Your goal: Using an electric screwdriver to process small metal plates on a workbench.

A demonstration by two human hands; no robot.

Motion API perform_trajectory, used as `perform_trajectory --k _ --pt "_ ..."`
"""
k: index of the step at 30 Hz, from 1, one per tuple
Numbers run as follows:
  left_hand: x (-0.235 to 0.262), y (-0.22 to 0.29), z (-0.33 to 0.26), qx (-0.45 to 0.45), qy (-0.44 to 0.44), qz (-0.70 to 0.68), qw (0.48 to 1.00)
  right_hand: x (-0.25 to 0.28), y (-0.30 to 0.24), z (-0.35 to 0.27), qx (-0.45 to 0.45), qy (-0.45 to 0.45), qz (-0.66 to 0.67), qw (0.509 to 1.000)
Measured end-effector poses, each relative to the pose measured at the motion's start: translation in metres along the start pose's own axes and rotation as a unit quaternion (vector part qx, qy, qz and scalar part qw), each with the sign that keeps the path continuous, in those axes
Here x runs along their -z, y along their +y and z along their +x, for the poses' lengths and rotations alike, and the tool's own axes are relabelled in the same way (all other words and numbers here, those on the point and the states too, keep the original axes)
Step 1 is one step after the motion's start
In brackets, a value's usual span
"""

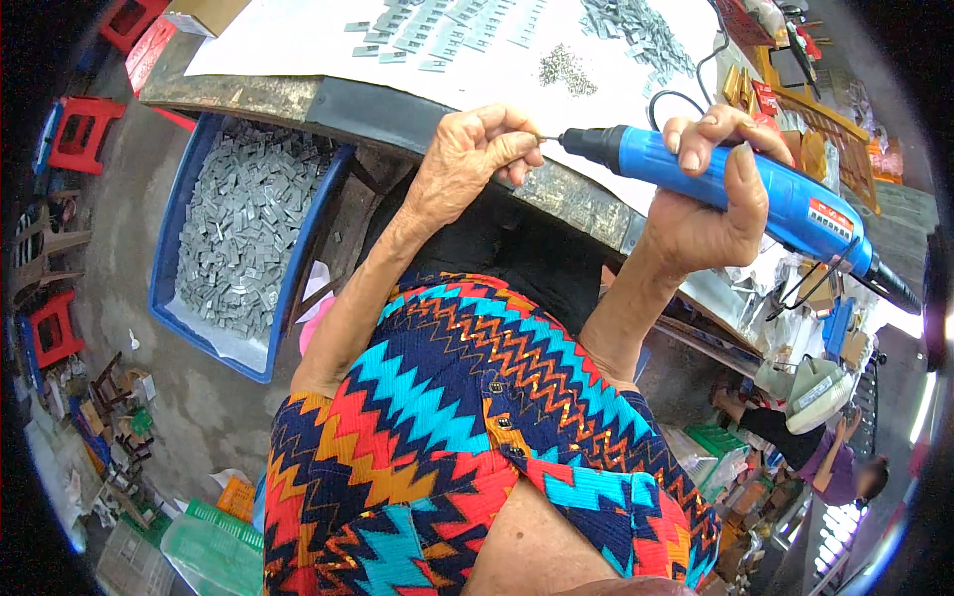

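Observation:
My right hand [708,209] is wrapped round a blue electric screwdriver [656,159] with a black nose, held tilted above the table's near edge. Its thin bit [552,139] points left, toward my left hand [462,164]. The thumb and fingertips of that hand are pinched together right at the bit's tip; whatever is between them is too small to make out. Beyond the hands, a pile of tiny metal screws [566,72] lies on the white table covering. Rows of small grey metal plates [437,35] are laid out behind, and a loose heap of grey pieces [641,35] sits farther right.
A blue crate [260,373] full of grey metal pieces stands below the table at left. The screwdriver's black cord [704,70] runs up across the table's right side. Red stools [84,134] stand at far left. Another person [845,467] is at the lower right.

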State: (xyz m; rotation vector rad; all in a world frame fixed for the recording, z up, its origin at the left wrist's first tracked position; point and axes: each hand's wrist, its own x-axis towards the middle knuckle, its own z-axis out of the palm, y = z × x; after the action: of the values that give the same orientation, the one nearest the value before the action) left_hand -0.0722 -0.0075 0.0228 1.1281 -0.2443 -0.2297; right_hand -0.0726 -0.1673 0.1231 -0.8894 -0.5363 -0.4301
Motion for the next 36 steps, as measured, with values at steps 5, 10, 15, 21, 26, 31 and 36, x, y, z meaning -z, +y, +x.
perform_trajectory --k 5,10,15,21,26,31,36 --pt "0.003 0.001 0.003 0.005 -0.003 0.019 1.0 0.002 0.001 0.004 -0.008 -0.007 -0.001 1.0" --pt "0.004 -0.004 0.007 0.005 -0.013 0.015 1.0 0.004 0.003 0.005 -0.009 0.005 -0.003 1.0" --pt "0.002 -0.009 0.007 0.02 -0.015 -0.089 0.996 0.004 0.004 0.003 -0.004 0.024 0.016 1.0" --pt "-0.001 -0.011 0.007 0.029 -0.023 -0.101 0.994 0.004 -0.001 0.001 -0.009 -0.011 -0.049 0.999" --pt "0.0 -0.015 0.006 0.032 -0.018 -0.107 0.994 0.005 -0.001 -0.001 -0.014 -0.009 -0.051 0.999" --pt "0.003 -0.015 0.01 0.058 -0.048 -0.113 0.991 0.01 -0.001 -0.001 -0.022 -0.015 -0.042 0.999" --pt "0.001 -0.013 0.014 0.059 -0.071 -0.118 0.989 0.006 -0.001 0.002 -0.012 -0.012 -0.032 0.999"
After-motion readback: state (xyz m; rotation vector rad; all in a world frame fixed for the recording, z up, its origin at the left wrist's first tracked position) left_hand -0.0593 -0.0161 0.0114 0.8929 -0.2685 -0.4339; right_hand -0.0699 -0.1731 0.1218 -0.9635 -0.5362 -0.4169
